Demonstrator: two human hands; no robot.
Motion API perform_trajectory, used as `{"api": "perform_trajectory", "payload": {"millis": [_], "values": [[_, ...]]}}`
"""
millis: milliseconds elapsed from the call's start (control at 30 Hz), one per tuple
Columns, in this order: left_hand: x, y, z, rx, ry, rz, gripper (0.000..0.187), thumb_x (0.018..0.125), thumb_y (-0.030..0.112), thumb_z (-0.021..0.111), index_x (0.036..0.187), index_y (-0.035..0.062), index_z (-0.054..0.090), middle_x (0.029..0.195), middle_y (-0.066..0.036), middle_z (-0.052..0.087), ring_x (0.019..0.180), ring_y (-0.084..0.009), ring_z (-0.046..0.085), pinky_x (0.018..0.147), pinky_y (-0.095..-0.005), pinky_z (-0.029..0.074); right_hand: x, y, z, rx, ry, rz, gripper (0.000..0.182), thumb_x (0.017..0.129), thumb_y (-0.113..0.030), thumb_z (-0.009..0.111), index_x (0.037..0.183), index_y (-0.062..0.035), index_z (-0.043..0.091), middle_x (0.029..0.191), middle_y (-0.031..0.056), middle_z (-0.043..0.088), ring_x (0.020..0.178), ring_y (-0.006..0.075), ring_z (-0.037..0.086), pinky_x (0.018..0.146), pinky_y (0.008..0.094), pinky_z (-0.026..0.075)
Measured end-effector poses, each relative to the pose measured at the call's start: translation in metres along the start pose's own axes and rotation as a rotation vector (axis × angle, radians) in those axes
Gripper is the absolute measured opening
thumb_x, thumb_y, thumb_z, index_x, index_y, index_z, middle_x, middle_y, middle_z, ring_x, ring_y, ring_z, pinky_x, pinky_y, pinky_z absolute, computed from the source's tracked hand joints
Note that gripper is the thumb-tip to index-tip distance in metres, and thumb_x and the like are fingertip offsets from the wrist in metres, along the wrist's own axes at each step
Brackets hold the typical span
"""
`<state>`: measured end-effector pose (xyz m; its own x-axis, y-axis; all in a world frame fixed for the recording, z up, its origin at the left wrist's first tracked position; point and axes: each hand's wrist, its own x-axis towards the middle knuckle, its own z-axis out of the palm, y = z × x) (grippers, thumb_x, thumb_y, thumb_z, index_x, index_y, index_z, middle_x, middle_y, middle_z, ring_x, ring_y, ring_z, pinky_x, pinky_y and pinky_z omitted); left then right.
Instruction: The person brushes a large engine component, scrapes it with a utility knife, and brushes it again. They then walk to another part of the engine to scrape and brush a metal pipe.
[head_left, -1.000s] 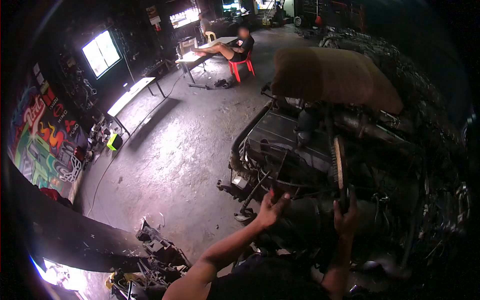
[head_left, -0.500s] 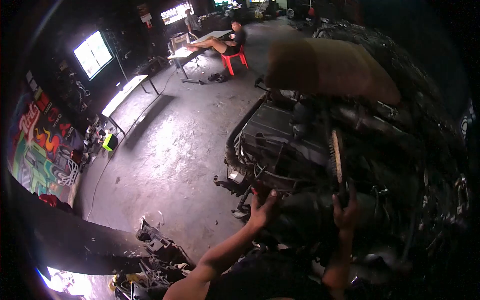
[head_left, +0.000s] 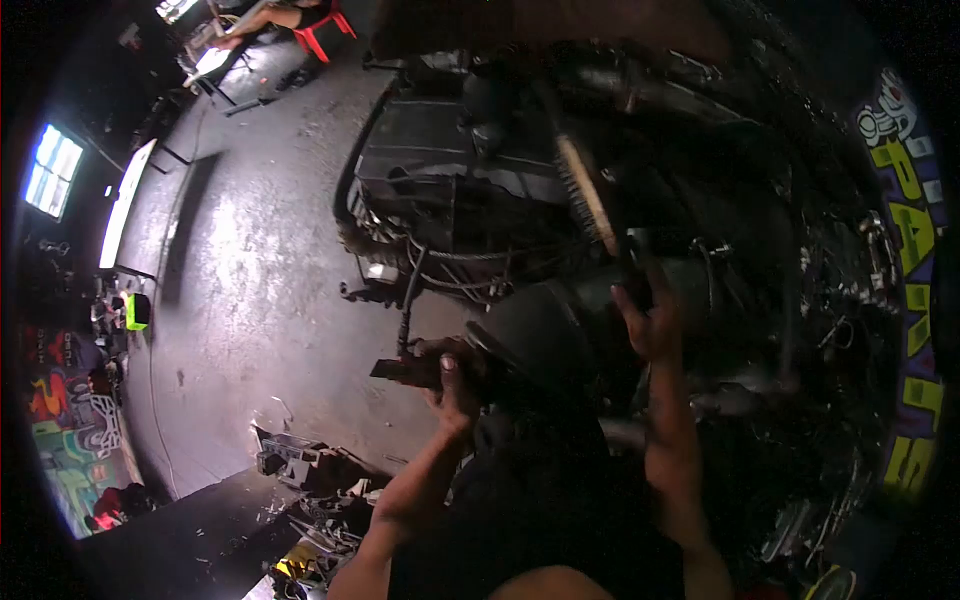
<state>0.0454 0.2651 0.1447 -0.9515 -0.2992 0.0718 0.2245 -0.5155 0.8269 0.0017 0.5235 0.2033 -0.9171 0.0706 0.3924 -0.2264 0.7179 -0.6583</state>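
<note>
A wire brush point(head_left: 585, 192) with a pale wooden back and dark bristles points up and forward from my right hand point(head_left: 655, 315), whose fingers are closed round its dark handle. The bristles face left, apart from my left hand. Lower and to the left, my left hand point(head_left: 452, 385) is closed on a dark, flat-ended part point(head_left: 400, 373), thumb on top. Its exact kind is too dark to tell. Beyond both hands lies a large, dark engine assembly point(head_left: 425, 140) with hoses and cables. A thick hose point(head_left: 365, 150) curves along its left side.
Concrete floor point(head_left: 235, 240) spreads to the left, with a long white table point(head_left: 128, 205) beside the wall. Loose metal parts point(head_left: 310, 450) lie at lower left. A person's legs point(head_left: 265, 18) and a red chair point(head_left: 325, 32) show at the top. Lettered wall point(head_left: 908, 290) at right.
The view has turned down and to the right. My left hand now shows a dark part in its grip. My right hand still holds the wire brush, now slanted further left.
</note>
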Motion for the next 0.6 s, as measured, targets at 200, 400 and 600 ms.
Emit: {"api": "perform_trajectory", "payload": {"millis": [200, 400, 600], "values": [[-0.007, -0.016, -0.023, -0.032, 0.021, -0.142, 0.037, 0.089, 0.037, 0.060, 0.107, 0.0075, 0.048, 0.096, -0.007, 0.051, 0.087, -0.0192, 0.051, 0.078, -0.0347, 0.043, 0.002, -0.073, -0.100, -0.381, -0.502, 0.171, 0.052, 0.084, -0.018, 0.067, 0.134, -0.0195, 0.053, 0.105, 0.0157, 0.066, 0.086, 0.0341, 0.065, 0.076, 0.0427, 0.052], [-0.035, -0.044, -0.061, -0.106, 0.048, -0.349, 0.060, 0.084, 0.046, 0.066, 0.129, 0.0140, 0.042, 0.119, -0.007, 0.049, 0.113, -0.0244, 0.048, 0.098, -0.0428, 0.038, 0.015, -0.161, -0.169, -0.861, -0.872, 0.143, 0.056, 0.083, -0.019, 0.063, 0.137, -0.0242, 0.048, 0.097, 0.0137, 0.061, 0.076, 0.0335, 0.062, 0.063, 0.0424, 0.051], [-0.042, -0.060, -0.065, -0.130, 0.063, -0.278, 0.069, 0.083, 0.051, 0.065, 0.135, 0.0160, 0.038, 0.129, -0.006, 0.044, 0.119, -0.0256, 0.044, 0.105, -0.0435, 0.033, 0.041, -0.103, -0.045, -0.760, -0.935, -0.053, 0.047, 0.088, -0.012, 0.054, 0.134, -0.0074, 0.049, 0.080, 0.0186, 0.057, 0.070, 0.0347, 0.060, 0.066, 0.0425, 0.050]]}}
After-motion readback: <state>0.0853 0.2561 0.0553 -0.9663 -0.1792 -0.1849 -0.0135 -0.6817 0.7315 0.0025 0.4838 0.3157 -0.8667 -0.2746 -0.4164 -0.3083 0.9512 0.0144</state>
